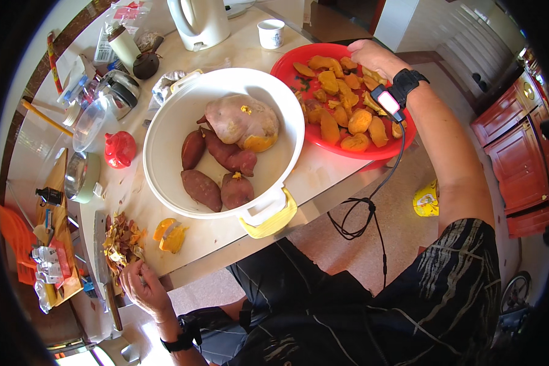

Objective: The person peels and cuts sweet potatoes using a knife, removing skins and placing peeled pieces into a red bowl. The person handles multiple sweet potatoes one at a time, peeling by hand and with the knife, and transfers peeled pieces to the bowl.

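My right hand (374, 59) reaches to the far right rim of a red plastic basin (286, 66) and grips it; some fingers are hidden. Peeled orange sweet potato pieces (330, 126) lie in the basin. My left hand (144, 288) rests loosely curled at the table edge beside a heap of peelings (121, 242), with nothing visible in it. A cleaver (100, 247) lies beyond that heap, its wooden handle near my left wrist. Two cut orange pieces (171, 235) sit on the table. A white pot-shaped basin (164, 183) holds several unpeeled sweet potatoes (201, 190) and one large pale tuber (242, 121).
A white electric kettle (201, 23) and a small cup (271, 34) stand at the back. A red teapot (120, 149), a steel bowl (82, 176) and a dark clay pot (146, 64) are on the left. A coiled cable (354, 219) hangs from my right wrist device.
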A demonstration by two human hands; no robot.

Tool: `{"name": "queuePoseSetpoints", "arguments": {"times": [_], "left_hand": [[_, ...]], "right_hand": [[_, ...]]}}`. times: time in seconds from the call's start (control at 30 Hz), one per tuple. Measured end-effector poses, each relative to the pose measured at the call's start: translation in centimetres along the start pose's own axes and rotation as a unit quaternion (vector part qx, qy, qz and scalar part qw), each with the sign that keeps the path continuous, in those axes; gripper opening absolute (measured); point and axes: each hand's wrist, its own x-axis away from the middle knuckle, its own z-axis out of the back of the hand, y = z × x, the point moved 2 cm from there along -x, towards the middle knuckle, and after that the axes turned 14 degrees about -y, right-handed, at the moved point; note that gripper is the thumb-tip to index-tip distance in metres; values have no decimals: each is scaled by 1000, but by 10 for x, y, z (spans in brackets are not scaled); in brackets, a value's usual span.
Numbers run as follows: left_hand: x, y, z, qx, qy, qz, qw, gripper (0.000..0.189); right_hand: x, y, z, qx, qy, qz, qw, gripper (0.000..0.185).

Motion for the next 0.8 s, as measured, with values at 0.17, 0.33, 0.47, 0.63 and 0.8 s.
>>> {"name": "queuePoseSetpoints", "arguments": {"times": [0.17,0.33,0.47,0.63,0.8], "left_hand": [[0,1,1,-2,-13,8,1000,9],[0,0,0,1,-17,12,1000,9],[0,-1,-1,1,-12,4,1000,8],[1,0,-1,-14,-15,6,1000,9],[1,-1,-1,5,-21,13,1000,9]], "right_hand": [[-11,22,8,49,-45,-45,997,43],[-5,15,-1,84,-111,-38,990,52],[-2,11,-3,82,-92,-6,992,43],[-15,21,-4,228,-71,-4,971,46],[-25,30,-4,227,-28,-16,973,45]]}}
